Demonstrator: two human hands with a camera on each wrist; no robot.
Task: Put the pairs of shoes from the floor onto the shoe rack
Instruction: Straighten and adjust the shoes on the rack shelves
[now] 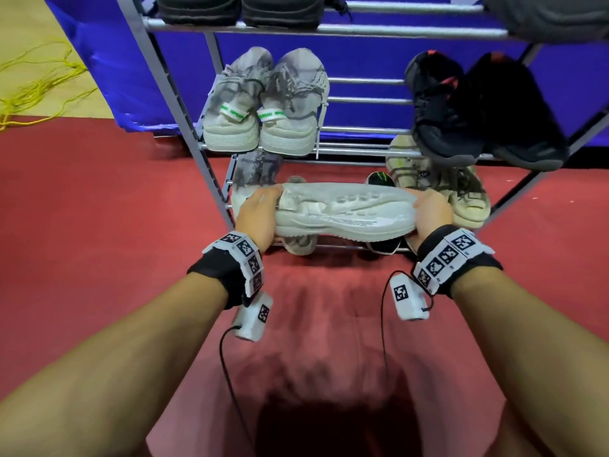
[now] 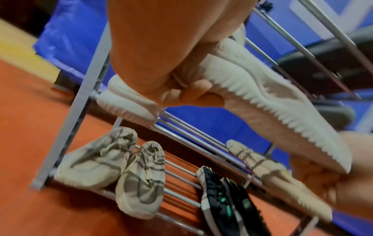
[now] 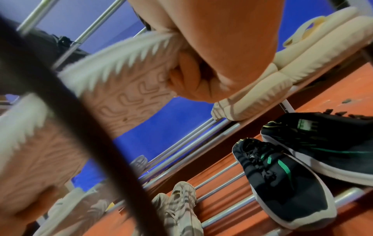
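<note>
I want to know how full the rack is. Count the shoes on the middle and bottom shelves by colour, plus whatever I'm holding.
grey-white shoes, middle shelf: 2
black-red shoes, middle shelf: 2
beige striped shoes, bottom shelf: 4
black-green shoes, bottom shelf: 2
pale shoe, gripped by left hand and right hand: 1
Total: 11

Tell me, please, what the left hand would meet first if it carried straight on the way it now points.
Probably the pale grey-streaked sneaker pair on the shoe rack just beyond the left hand, which grips one end of the white shoe. Depth is hard to judge; a rack rail might come first.
</note>
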